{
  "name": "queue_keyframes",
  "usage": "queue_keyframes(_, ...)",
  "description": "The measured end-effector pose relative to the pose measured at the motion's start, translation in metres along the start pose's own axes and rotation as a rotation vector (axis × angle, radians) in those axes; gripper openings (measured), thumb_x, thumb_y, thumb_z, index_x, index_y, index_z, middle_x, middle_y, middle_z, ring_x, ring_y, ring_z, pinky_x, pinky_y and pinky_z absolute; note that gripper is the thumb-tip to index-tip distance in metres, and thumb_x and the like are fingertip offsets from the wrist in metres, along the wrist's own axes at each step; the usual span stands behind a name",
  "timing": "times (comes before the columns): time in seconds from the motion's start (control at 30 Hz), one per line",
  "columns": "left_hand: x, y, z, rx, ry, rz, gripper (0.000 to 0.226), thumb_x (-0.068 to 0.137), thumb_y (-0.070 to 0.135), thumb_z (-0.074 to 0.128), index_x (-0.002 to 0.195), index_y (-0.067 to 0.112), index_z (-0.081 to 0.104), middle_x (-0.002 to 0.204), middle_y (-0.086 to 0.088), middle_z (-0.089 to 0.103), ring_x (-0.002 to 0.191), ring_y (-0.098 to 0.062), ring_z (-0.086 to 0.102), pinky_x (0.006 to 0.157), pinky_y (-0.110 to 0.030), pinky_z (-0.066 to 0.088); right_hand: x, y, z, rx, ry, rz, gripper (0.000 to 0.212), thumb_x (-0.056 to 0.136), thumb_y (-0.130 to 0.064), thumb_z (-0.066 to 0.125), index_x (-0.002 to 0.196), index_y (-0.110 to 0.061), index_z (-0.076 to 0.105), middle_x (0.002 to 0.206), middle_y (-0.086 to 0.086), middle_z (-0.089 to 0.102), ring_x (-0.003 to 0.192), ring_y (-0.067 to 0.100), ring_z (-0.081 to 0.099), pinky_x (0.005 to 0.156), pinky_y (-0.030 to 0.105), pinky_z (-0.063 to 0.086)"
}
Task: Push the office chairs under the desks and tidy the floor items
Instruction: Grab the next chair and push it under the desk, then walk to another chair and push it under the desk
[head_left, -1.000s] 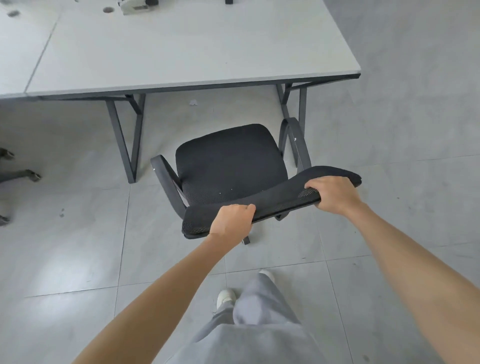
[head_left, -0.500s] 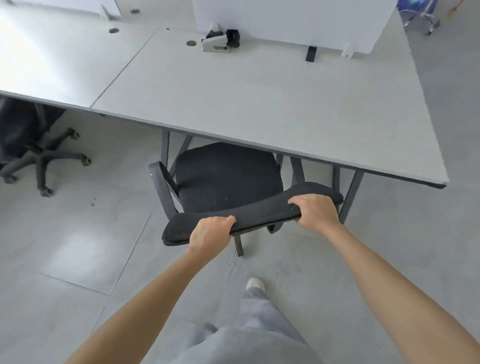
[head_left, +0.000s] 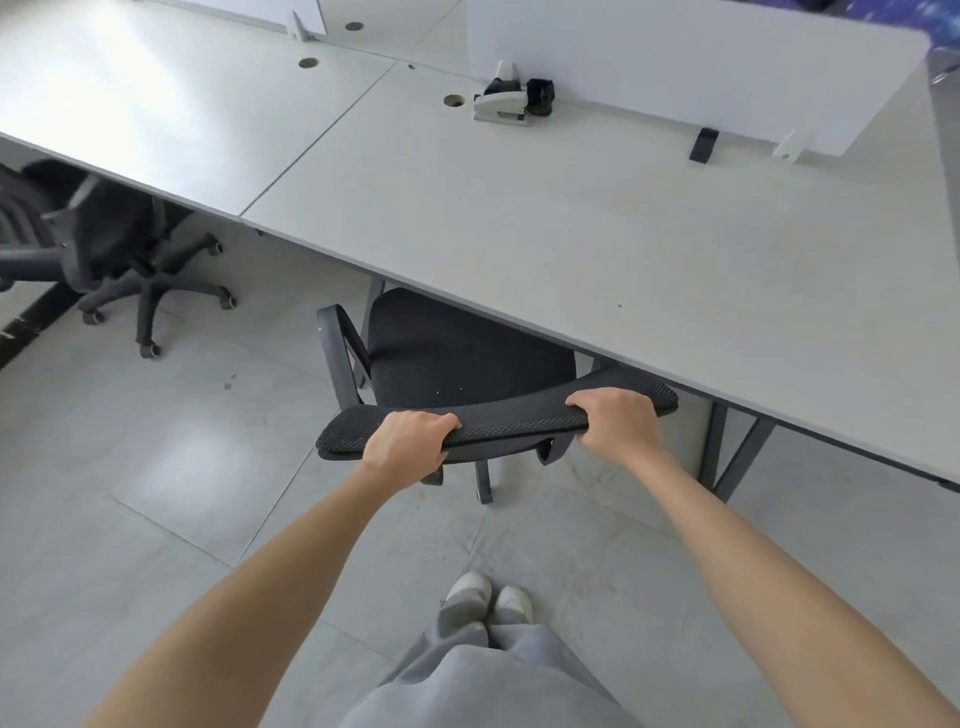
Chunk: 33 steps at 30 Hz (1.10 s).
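Note:
A black mesh office chair stands with the front of its seat under the white desk. Its right armrest is hidden beneath the desktop, while the left armrest shows at the seat's left. My left hand grips the top edge of the backrest near its left end. My right hand grips the same edge near its right end. A wheel leg of the chair pokes out below the backrest.
A second black chair sits partly under the neighbouring desk at the left. A white divider panel and a small white-and-black clamp stand at the desk's back. Dark desk legs rise at right. My feet are on grey floor tiles.
The chair has rolled forward from open floor until its seat front went under the desk. Both hands kept their grip on the backrest, and I stepped closer.

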<state>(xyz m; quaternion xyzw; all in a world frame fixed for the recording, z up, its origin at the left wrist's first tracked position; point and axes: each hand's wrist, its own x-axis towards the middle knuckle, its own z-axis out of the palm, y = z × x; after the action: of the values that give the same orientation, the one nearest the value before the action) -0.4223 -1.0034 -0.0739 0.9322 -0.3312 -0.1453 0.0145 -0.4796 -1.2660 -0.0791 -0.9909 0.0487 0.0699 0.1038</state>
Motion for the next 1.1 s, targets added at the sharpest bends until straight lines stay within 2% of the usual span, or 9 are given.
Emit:
queue_keyframes(0.33, 0.005, 0.007, -0.005, -0.177, 0.000, -0.101, 0.028, 0.086, 0.020, 0.053, 0.114, 0.019, 0.053, 0.113, 0.001, 0.063, 0.099, -0.024, 0.058, 0.074, -0.034, 0.047, -0.008, -0.004, -0.001, 0.045, 0.045, -0.116, 0.033, 0.074, -0.011, 0.061, 0.107, -0.009, 0.066, 0.103, 0.008, 0.071, 0.097, 0.029, 0.065, 0.084, 0.037, 0.045)
queue_keyframes(0.4, 0.012, 0.019, -0.011, -0.275, -0.062, -0.034, 0.028, 0.090, 0.024, 0.052, 0.118, 0.019, 0.053, 0.115, 0.000, 0.062, 0.096, -0.022, 0.060, 0.078, -0.035, 0.053, -0.023, -0.003, 0.001, 0.076, 0.111, -0.123, 0.030, 0.076, -0.018, 0.055, 0.101, -0.006, 0.067, 0.099, 0.008, 0.071, 0.094, 0.029, 0.067, 0.087, 0.040, 0.047)
queue_keyframes(0.47, 0.013, 0.037, -0.016, -0.371, -0.026, 0.066, 0.031, 0.092, 0.026, 0.050, 0.123, 0.018, 0.053, 0.119, 0.001, 0.061, 0.100, -0.020, 0.060, 0.084, -0.034, 0.052, -0.042, -0.004, 0.002, 0.154, 0.158, -0.084, 0.039, 0.087, -0.028, 0.043, 0.111, -0.006, 0.064, 0.114, 0.009, 0.067, 0.110, 0.027, 0.060, 0.099, 0.040, 0.040)
queue_keyframes(0.6, -0.009, 0.068, -0.020, -0.739, 0.162, 0.167, 0.029, 0.092, 0.011, 0.050, 0.119, 0.019, 0.058, 0.118, 0.019, 0.060, 0.094, -0.006, 0.060, 0.076, -0.012, 0.047, -0.098, -0.022, 0.002, 0.625, 0.309, 0.264, 0.039, 0.096, -0.024, 0.041, 0.133, -0.013, 0.047, 0.133, -0.004, 0.051, 0.127, 0.011, 0.042, 0.103, 0.018, 0.026)
queue_keyframes(0.7, -0.031, 0.079, -0.007, -0.960, 0.152, 0.112, 0.030, 0.093, 0.004, 0.046, 0.115, 0.020, 0.057, 0.105, 0.042, 0.056, 0.096, 0.012, 0.056, 0.075, -0.006, 0.045, -0.160, -0.043, 0.023, 0.943, 0.411, 0.584, 0.037, 0.096, -0.014, 0.046, 0.133, -0.014, 0.046, 0.130, -0.012, 0.047, 0.124, 0.004, 0.043, 0.105, 0.019, 0.031)
queue_keyframes(0.8, -0.046, 0.085, 0.026, -1.092, -0.098, 0.026, 0.030, 0.096, 0.008, 0.041, 0.108, 0.031, 0.055, 0.099, 0.015, 0.068, 0.095, 0.003, 0.061, 0.094, -0.032, 0.048, -0.222, -0.068, 0.050, 1.164, 0.466, 0.872, 0.033, 0.095, -0.007, 0.046, 0.126, -0.014, 0.052, 0.127, -0.007, 0.053, 0.122, 0.010, 0.049, 0.103, 0.018, 0.038)
queue_keyframes(0.87, -0.048, 0.098, 0.046, -1.052, -0.303, 0.068, 0.029, 0.097, 0.011, 0.039, 0.109, 0.033, 0.054, 0.095, 0.012, 0.071, 0.093, -0.003, 0.064, 0.095, -0.044, 0.047, -0.263, -0.084, 0.063, 1.226, 0.505, 1.052, 0.032, 0.094, -0.007, 0.047, 0.124, -0.015, 0.054, 0.125, -0.007, 0.055, 0.119, 0.009, 0.050, 0.095, 0.003, 0.036)
queue_keyframes(0.97, -0.036, 0.139, 0.052, -0.958, -0.488, 0.223, 0.029, 0.097, 0.011, 0.039, 0.111, 0.034, 0.052, 0.095, 0.014, 0.071, 0.092, -0.002, 0.065, 0.093, -0.037, 0.048, -0.313, -0.099, 0.078, 1.310, 0.611, 1.289, 0.032, 0.094, -0.009, 0.048, 0.124, -0.014, 0.057, 0.123, -0.007, 0.057, 0.114, 0.006, 0.052, 0.081, -0.007, 0.033)
queue_keyframes(1.1, -0.002, 0.234, 0.048, -0.859, -0.588, 0.495, 0.029, 0.098, 0.012, 0.039, 0.124, 0.017, 0.049, 0.100, 0.011, 0.066, 0.089, 0.003, 0.064, 0.089, -0.021, 0.049, -0.366, -0.090, 0.083, 1.301, 0.840, 1.505, 0.029, 0.094, -0.008, 0.047, 0.114, -0.025, 0.060, 0.113, -0.012, 0.062, 0.099, -0.015, 0.055, 0.080, -0.003, 0.038)
